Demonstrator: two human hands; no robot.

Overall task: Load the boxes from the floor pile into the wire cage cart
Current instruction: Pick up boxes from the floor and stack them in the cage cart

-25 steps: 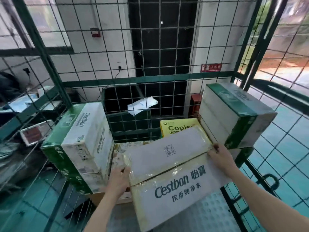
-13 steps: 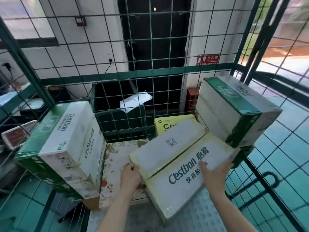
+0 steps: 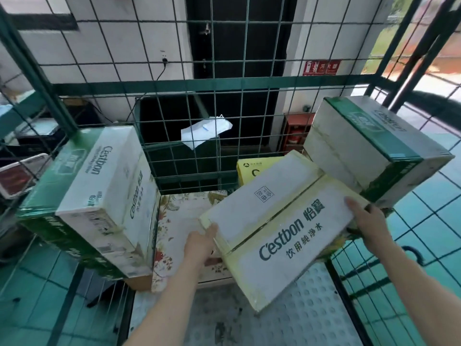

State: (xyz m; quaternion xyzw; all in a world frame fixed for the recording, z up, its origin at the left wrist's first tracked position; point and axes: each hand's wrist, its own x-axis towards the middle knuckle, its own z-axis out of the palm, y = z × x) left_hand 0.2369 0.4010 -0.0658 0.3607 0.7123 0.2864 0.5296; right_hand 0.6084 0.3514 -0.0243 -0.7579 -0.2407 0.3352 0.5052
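I hold a white Cestbon box (image 3: 279, 221) with yellowed tape, tilted inside the green wire cage cart (image 3: 174, 83). My left hand (image 3: 200, 242) grips its left corner and my right hand (image 3: 369, 221) presses on its right edge. Its near corner hangs just above the cart's studded floor (image 3: 311, 315). A green and white Cestbon box (image 3: 99, 196) is stacked at the left. Another Cestbon box (image 3: 369, 143) sits high at the right. A flat floral box (image 3: 177, 231) lies between them, and a yellow copier box (image 3: 252, 168) shows behind.
The cage's wire walls close in the back and both sides. A white paper tag (image 3: 205, 132) hangs on the back mesh. Teal floor tiles (image 3: 429, 196) show through the right mesh. A red cabinet (image 3: 295, 131) stands outside by the wall.
The held box has gone down and deeper into the cart, tilting toward the right stack. My right hand slid from its front edge back to its right edge. The view has moved closer.
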